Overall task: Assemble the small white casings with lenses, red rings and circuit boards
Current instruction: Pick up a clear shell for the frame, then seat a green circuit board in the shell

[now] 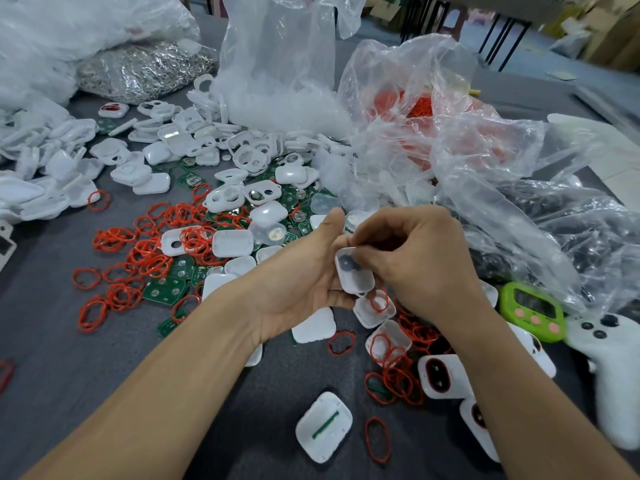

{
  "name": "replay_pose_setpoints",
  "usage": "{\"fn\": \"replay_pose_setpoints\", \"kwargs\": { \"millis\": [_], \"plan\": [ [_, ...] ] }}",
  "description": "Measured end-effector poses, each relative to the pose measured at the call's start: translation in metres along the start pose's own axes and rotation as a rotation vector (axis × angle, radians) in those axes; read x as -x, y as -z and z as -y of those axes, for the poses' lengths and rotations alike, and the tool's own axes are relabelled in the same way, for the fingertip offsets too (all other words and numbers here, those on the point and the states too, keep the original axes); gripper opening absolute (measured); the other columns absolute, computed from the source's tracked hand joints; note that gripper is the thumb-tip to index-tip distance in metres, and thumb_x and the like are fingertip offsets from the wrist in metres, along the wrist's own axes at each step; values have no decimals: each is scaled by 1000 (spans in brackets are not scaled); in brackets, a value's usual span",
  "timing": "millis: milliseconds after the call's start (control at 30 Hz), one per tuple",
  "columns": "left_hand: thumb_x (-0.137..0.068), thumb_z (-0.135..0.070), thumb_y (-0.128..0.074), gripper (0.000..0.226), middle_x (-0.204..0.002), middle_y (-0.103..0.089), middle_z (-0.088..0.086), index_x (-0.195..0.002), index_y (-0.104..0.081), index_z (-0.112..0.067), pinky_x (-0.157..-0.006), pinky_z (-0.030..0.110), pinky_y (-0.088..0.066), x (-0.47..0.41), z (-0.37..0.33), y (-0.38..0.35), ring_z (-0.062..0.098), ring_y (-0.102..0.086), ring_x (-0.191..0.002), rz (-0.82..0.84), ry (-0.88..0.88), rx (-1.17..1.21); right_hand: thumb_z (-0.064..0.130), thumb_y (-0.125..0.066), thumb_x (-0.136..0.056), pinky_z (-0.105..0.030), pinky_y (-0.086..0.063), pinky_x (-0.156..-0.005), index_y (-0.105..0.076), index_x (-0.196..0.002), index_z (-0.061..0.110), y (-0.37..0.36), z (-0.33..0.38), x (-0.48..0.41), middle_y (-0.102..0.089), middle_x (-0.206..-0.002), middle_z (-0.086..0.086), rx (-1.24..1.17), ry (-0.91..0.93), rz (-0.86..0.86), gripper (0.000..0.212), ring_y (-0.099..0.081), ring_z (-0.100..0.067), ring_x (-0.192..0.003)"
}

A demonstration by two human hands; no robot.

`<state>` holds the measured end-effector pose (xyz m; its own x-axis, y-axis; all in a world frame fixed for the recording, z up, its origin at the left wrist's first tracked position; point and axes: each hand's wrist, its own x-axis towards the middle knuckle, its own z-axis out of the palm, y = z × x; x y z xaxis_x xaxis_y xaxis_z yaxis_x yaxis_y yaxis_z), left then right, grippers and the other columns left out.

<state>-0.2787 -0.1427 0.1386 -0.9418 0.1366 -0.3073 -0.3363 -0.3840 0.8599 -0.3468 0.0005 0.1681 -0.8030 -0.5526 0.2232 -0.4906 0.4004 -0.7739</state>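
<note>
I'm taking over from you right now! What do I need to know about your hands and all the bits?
Left hand holds one white casing, inside facing up.
Right hand pinches its top edge; any small part there is hidden.
Loose red rings and circuit boards lie left; two casings with rings fitted lie right.
Left to do: finish this one, then the rest.

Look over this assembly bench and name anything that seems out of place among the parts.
A white game controller and a green timer lie at the right edge, next to the loose red rings and white casings. Neither looks like an assembly part.
</note>
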Motion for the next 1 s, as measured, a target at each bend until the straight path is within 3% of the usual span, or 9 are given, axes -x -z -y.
{"fn": "replay_pose_setpoints", "kwargs": {
  "millis": [167, 233, 400, 500, 533, 633, 700, 867, 1000],
  "plan": [
    [-99, -64, -24, 76, -111, -63, 15, -130, -59, -3, -74, 30, -57, -1, 1, 0, 26, -64, -98, -32, -20, 8, 21, -94, -66, -13, -42, -51, -73, -72, 26, -5, 1, 1, -66, -61, 7, 120, 3, -102, 22, -57, -4, -53],
    [-90, -66, -32, 78, -112, -66, 18, -126, -61, -3, -77, 32, -56, -1, 2, 1, 28, -64, -100, -52, -30, -7, 24, -91, -70, -16, -46, -53, -73, -73, 27, -3, -1, 1, -68, -63, 8, 50, -48, -147, 19, -61, -5, -54],
    [-91, -64, -38, 63, -97, -72, 14, -112, -65, -11, -60, 24, -53, 1, 1, 5, 19, -67, -78, -63, -63, -18, 14, -78, -83, -22, -55, -64, -74, -74, 31, 8, -14, 9, -73, -71, 14, -33, -187, -296, 19, -69, -5, -67],
    [-106, -38, -48, 32, -94, -75, 11, -111, -67, -13, -63, 26, -52, 0, 0, 5, 21, -66, -81, -124, -77, -44, 13, -77, -83, -24, -56, -66, -76, -77, 31, 8, -18, 16, -74, -72, 14, -27, -210, -290, 19, -70, -5, -68],
    [-100, -29, -55, 22, -93, -76, 10, -110, -67, -14, -64, 27, -51, -1, 0, 5, 22, -66, -83, -143, -83, -65, 13, -77, -84, -23, -56, -65, -76, -78, 31, 9, -19, 16, -74, -72, 15, -22, -215, -304, 19, -70, -4, -68],
    [-80, -12, -54, 28, -88, -77, 9, -105, -65, -14, -68, 30, -49, -2, 2, 5, 17, -70, -79, -196, -109, -167, 17, -74, -83, -15, -50, -63, -74, -75, 35, 16, -21, 4, -72, -70, 21, 67, -241, -349, 20, -69, 3, -67],
    [-89, 1, -50, 23, -86, -78, 8, -103, -62, -12, -71, 33, -50, -1, 3, 4, 16, -71, -78, -224, -123, -209, 16, -71, -84, -14, -51, -67, -73, -75, 37, 21, -22, -11, -71, -68, 20, 192, -260, -316, 22, -68, 2, -69],
    [-97, 9, -45, 21, -94, -79, 15, -108, -54, -7, -58, 28, -53, 1, 3, 4, 29, -75, -80, -283, -136, -205, 6, -65, -87, -24, -55, -91, -81, -100, 27, 20, -22, -46, -78, -97, 6, 462, -224, -58, 29, -70, -13, -92],
    [-94, 10, -48, 20, -90, -79, 14, -101, -58, -5, -50, 23, -51, 1, -1, 4, 25, -74, -68, -333, -179, -178, 9, -70, -84, -21, -52, -79, -80, -97, 28, 11, -21, -60, -76, -94, 4, 513, -173, 89, 25, -68, -11, -84]
  ]
}}
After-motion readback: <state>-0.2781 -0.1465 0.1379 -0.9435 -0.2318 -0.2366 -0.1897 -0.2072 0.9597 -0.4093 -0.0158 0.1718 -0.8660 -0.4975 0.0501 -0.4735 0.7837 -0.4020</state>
